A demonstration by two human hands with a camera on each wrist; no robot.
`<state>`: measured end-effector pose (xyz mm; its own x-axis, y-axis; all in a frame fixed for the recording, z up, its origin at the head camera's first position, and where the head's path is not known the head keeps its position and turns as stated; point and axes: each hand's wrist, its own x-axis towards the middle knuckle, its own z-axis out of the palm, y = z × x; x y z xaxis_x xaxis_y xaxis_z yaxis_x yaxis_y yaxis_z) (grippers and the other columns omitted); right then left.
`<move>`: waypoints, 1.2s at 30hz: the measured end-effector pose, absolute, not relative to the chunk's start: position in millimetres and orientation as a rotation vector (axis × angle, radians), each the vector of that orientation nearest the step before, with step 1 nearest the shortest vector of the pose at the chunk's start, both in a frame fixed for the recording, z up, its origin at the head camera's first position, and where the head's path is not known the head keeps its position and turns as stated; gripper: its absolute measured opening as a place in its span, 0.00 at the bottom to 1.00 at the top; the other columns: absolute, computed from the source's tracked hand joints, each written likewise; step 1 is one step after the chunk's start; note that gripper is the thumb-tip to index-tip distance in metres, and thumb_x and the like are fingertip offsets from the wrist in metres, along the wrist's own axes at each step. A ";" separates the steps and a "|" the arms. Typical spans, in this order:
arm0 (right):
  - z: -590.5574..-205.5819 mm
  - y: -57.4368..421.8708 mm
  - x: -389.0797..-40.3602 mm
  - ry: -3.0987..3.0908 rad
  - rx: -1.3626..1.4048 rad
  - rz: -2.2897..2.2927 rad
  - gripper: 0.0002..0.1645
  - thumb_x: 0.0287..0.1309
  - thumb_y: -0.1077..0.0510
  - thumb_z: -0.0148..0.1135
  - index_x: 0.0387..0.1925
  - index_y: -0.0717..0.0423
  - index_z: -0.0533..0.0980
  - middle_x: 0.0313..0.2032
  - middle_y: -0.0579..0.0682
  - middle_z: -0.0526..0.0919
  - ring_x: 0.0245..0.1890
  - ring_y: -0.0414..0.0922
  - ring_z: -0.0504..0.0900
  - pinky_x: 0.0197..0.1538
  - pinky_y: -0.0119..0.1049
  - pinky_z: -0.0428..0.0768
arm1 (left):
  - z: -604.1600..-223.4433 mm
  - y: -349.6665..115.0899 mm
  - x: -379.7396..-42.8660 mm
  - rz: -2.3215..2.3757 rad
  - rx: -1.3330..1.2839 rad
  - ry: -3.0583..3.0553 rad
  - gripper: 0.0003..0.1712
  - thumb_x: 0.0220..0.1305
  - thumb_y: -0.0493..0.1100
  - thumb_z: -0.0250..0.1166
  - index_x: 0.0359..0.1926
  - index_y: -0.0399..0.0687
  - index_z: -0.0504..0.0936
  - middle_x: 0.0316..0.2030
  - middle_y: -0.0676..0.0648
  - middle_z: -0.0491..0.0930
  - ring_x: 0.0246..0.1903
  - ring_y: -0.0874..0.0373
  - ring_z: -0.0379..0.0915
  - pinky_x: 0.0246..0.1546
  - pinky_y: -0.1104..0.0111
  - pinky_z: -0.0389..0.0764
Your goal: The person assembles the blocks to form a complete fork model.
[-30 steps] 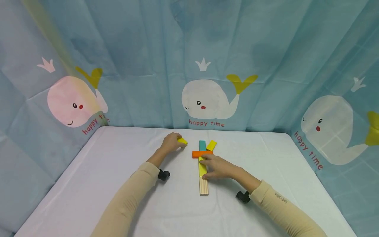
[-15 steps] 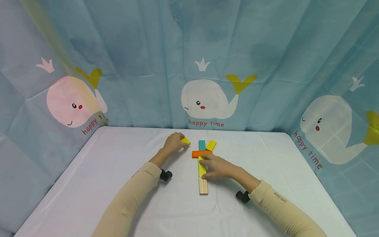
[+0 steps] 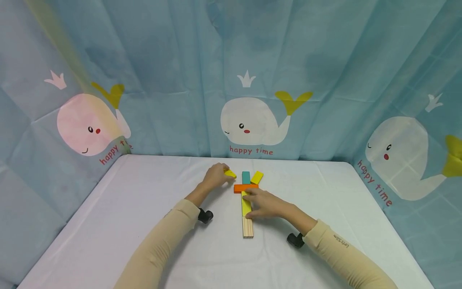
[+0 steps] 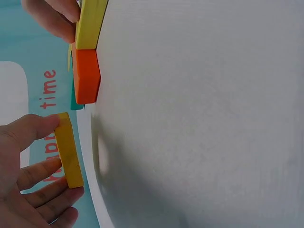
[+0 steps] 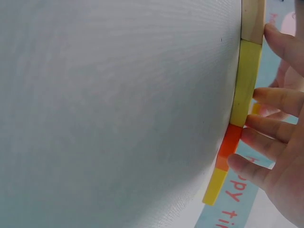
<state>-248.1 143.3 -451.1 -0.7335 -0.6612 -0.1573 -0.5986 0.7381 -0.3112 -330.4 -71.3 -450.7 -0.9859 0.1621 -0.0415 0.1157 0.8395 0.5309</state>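
Observation:
My left hand (image 3: 215, 176) pinches a yellow block (image 4: 70, 154) between thumb and fingertips, left of the other blocks. In the left wrist view a gap shows between this block and the orange block (image 4: 87, 76). My right hand (image 3: 270, 204) rests its extended fingertips on the laid-out blocks, touching a longer yellow block (image 3: 246, 204). Below that one, end to end, lies a plain wood block (image 3: 248, 228). The orange block lies crosswise at its top, with a teal block (image 3: 246, 178) behind. A second small yellow block (image 3: 257, 177) slants beside the teal one.
A white cloth (image 3: 108, 224) covers the table. Behind it hangs a blue curtain (image 3: 173, 112) printed with whales. Black wrist cameras sit on both wrists, the left camera (image 3: 205, 216) and the right camera (image 3: 296, 240) close above the cloth.
My left hand has moved a little to the right, bringing the yellow block closer to the teal and orange blocks. My right hand and the laid-out blocks have stayed in place.

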 end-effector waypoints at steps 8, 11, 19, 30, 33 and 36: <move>-450.5 143.8 -247.3 2.682 -1.005 -0.346 0.40 0.56 0.40 0.68 0.66 0.53 0.70 0.70 0.56 0.65 0.70 0.51 0.64 0.68 0.48 0.71 | -450.5 -64.4 -328.7 0.853 0.228 2.911 0.32 0.57 0.53 0.71 0.57 0.40 0.79 0.54 0.42 0.79 0.45 0.51 0.73 0.54 0.59 0.77; -451.0 143.8 -247.6 2.680 -1.008 -0.352 0.40 0.55 0.41 0.68 0.66 0.54 0.71 0.70 0.56 0.66 0.70 0.51 0.64 0.68 0.48 0.70 | -451.3 -62.0 -327.6 0.856 0.222 2.904 0.32 0.56 0.53 0.71 0.57 0.41 0.79 0.54 0.42 0.79 0.45 0.51 0.73 0.54 0.59 0.77; -453.6 144.7 -248.3 2.685 -1.002 -0.344 0.40 0.56 0.40 0.68 0.66 0.53 0.71 0.70 0.55 0.66 0.70 0.50 0.64 0.68 0.47 0.70 | -453.0 -56.7 -324.9 0.860 0.203 2.901 0.32 0.56 0.53 0.72 0.58 0.41 0.79 0.54 0.42 0.79 0.46 0.50 0.73 0.56 0.58 0.77; -452.0 144.4 -247.9 2.682 -1.016 -0.353 0.40 0.55 0.40 0.68 0.66 0.53 0.71 0.69 0.55 0.66 0.70 0.51 0.64 0.68 0.48 0.70 | -455.5 -53.6 -325.1 0.801 0.205 2.906 0.29 0.58 0.53 0.70 0.56 0.41 0.80 0.53 0.42 0.80 0.44 0.52 0.74 0.54 0.60 0.77; -451.7 144.0 -247.4 2.680 -1.016 -0.353 0.41 0.55 0.40 0.68 0.66 0.53 0.71 0.70 0.55 0.66 0.70 0.51 0.64 0.68 0.48 0.70 | -456.4 -52.0 -324.2 0.806 0.203 2.906 0.29 0.58 0.53 0.70 0.56 0.41 0.80 0.53 0.43 0.80 0.44 0.51 0.74 0.54 0.60 0.78; -451.6 143.8 -247.3 2.679 -1.014 -0.352 0.41 0.55 0.40 0.68 0.66 0.53 0.70 0.70 0.55 0.66 0.70 0.51 0.64 0.69 0.48 0.69 | -458.4 -50.7 -325.4 0.818 0.198 2.899 0.30 0.57 0.53 0.71 0.56 0.42 0.80 0.53 0.42 0.79 0.45 0.50 0.74 0.56 0.58 0.77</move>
